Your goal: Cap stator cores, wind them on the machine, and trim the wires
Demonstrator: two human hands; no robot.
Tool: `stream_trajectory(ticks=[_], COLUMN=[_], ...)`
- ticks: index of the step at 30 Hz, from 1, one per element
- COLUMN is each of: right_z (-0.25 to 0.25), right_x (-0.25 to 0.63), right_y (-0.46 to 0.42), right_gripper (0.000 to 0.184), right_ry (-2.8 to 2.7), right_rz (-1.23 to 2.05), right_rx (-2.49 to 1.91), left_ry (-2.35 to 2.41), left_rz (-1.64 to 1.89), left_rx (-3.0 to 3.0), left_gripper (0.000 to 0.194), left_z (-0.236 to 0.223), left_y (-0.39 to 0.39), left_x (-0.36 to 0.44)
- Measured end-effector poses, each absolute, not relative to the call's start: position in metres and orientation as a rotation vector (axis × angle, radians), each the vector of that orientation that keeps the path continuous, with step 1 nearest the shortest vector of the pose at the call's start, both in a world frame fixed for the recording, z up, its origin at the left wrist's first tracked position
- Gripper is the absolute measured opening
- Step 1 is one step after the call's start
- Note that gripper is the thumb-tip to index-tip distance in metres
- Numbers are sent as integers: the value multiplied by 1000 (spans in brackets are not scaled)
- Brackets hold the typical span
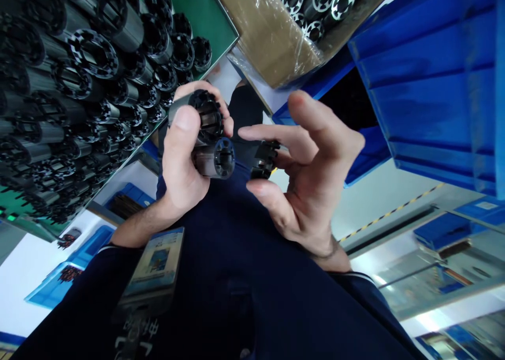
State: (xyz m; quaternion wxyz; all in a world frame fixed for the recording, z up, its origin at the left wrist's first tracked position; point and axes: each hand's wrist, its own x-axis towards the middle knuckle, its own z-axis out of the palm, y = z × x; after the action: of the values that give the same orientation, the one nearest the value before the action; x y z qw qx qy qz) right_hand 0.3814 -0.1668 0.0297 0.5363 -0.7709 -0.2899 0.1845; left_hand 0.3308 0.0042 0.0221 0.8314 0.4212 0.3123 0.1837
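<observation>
My left hand is wrapped round a dark slotted motor core, its open end turned to the right with black teeth round the rim. Just below it, against the same hand, sits a smaller dark cylinder with a slotted end face. To the right, my right hand has a small black toothed end piece between its thumb and fingers. Its index finger stretches out above the piece. A short gap separates this piece from the cylinders. Fingers partly hide the far side of each part.
Many similar cores stand in rows on a green surface at left. A cardboard box with plastic film holds metal cores at the top. Blue crates stand at right; blue trays with small parts lie lower left.
</observation>
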Motion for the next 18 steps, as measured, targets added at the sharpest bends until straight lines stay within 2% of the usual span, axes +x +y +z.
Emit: stream_trajectory(ticks=[6,11,15,18], right_z=[12,14,8,5], right_x=[372,375,375,376], right_y=[-149,-145,-148,-149], right_gripper=[69,44,53,56], right_ry=[-687,-737,-747,-719], right_rz=[337,208,248,211], right_rx=[-1690,-1769,-1749,-1688], left_ry=[770,767,761,727], left_rz=[69,74,210,428], left_rx=[849,774,773,746], left_gripper=[61,67,70,60], left_z=[36,33,33,33], left_y=[12,20,13,2], left_x=[331,334,333,333])
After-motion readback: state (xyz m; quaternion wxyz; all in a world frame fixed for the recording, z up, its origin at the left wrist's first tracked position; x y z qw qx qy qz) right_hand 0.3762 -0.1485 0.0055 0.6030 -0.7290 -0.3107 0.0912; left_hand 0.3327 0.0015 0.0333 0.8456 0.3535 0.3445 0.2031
